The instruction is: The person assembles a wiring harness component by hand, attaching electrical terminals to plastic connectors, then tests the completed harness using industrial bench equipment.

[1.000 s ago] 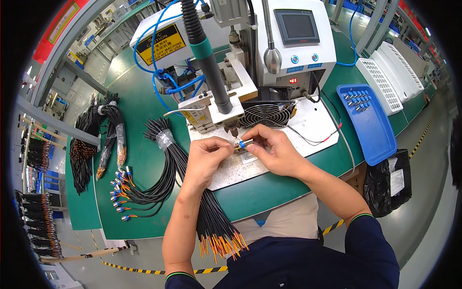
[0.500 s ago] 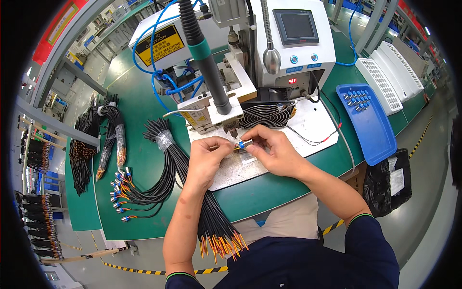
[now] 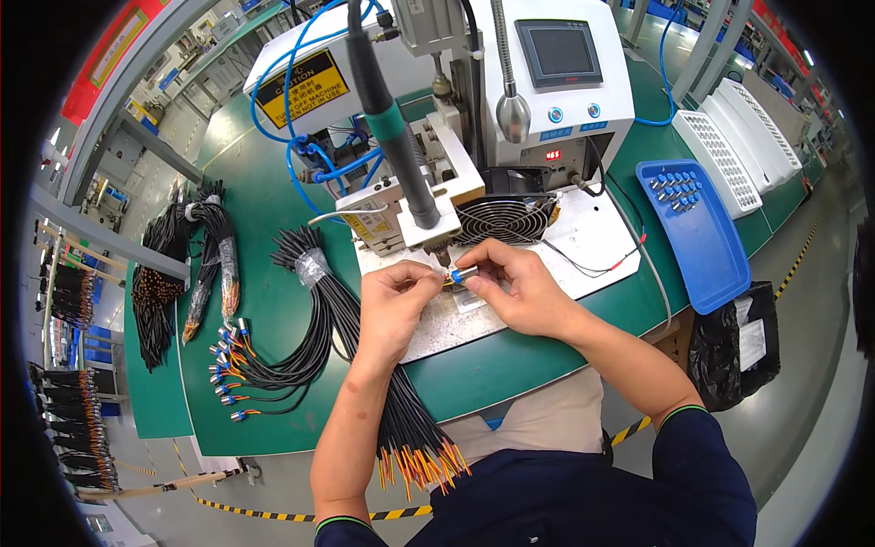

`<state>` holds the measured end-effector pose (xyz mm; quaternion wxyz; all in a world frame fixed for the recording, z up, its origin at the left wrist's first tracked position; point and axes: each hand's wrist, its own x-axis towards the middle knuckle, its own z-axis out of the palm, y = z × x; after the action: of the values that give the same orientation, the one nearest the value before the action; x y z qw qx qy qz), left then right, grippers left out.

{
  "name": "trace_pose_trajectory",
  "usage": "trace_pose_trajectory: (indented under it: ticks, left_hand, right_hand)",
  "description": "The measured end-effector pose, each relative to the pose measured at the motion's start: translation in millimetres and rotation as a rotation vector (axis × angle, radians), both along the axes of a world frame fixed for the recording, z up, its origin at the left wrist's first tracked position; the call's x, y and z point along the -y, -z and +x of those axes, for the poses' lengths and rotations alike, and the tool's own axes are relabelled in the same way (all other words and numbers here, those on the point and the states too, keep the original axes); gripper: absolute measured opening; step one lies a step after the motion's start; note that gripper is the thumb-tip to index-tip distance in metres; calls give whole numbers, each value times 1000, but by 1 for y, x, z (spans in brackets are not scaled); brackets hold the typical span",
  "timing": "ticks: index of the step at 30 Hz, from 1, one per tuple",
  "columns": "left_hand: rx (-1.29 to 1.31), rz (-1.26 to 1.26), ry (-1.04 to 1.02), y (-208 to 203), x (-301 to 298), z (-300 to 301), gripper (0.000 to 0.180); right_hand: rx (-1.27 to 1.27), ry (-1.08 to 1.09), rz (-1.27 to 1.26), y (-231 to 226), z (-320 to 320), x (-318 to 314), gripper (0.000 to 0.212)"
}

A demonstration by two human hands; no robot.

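My right hand (image 3: 515, 287) pinches a small blue-and-silver round connector (image 3: 465, 273) between thumb and fingers, under the tip of the soldering iron (image 3: 417, 196) on the bench machine. My left hand (image 3: 399, 296) is closed at the connector's left end, its fingertips pinching a thin wire that is mostly hidden. The iron's tip sits just above the fingertips; whether it touches the connector cannot be made out. Beneath my left forearm runs a bundle of black cables (image 3: 342, 305), its orange and yellow wire ends hanging over the table's front edge.
Cables with connectors attached (image 3: 239, 365) lie on the green table (image 3: 264, 428) at left, beside more bundles (image 3: 214, 246). A fan (image 3: 501, 219) stands behind my hands. At right are a blue tray (image 3: 706, 255) of connectors, white perforated racks (image 3: 725, 159) and a black-lined bin (image 3: 734, 351).
The soldering iron and its holder have come down and slightly right, nearer my fingertips. Both hands stay almost in place with the connector between them.
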<state>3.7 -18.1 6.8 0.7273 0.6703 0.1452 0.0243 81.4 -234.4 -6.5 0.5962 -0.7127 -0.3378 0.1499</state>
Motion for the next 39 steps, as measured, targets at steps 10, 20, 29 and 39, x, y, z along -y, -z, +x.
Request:
trace_pose_trajectory:
  ticks: [10, 20, 29, 39]
  left_hand:
    - [13, 0, 0, 1, 0, -2, 9]
    - [34, 0, -5, 2, 0, -2, 8]
    - [36, -2, 3, 3, 0, -2, 8]
    - [29, -1, -4, 2, 1, -1, 7]
  right_hand:
    - [13, 0, -16, -1, 0, 1, 23]
    - [20, 4, -23, -2, 0, 1, 24]
    - [16, -3, -15, -1, 0, 1, 24]
    - [14, 2, -23, -1, 0, 1, 23]
